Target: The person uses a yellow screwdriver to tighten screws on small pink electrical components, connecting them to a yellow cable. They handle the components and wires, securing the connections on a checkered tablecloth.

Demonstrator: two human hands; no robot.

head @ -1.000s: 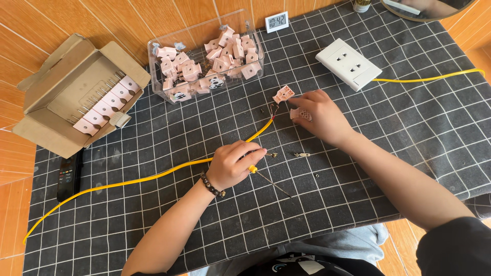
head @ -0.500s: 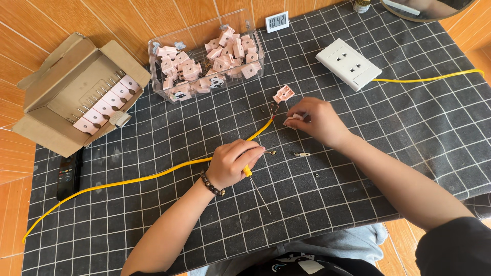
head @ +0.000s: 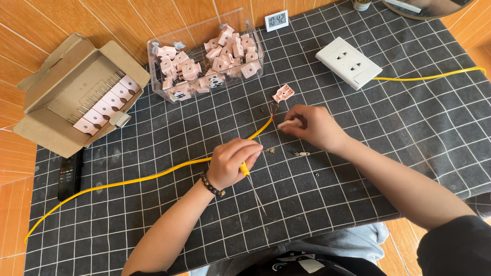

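Two hands mid-desk: left hand (head: 232, 162) grip closed on screwdriver (head: 245, 169) w/ yellow cable (head: 153, 176); right hand (head: 312, 125) grip pinching small pink part (head: 284, 124).

Two hands (head: 232, 163) (head: 312, 125), one yellow cable (head: 128, 180), one white socket plate (head: 348, 62), one cardboard box (head: 76, 92), one clear tub (head: 204, 51), one small clock (head: 276, 20).

Yellow cable (head: 153, 176), perhaps pink plugs (head: 204, 61)

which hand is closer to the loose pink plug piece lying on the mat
Right. The right hand sits just below and right of the pink plug piece, apart from it. The left hand is farther down and to the left, gripping the yellow cable.
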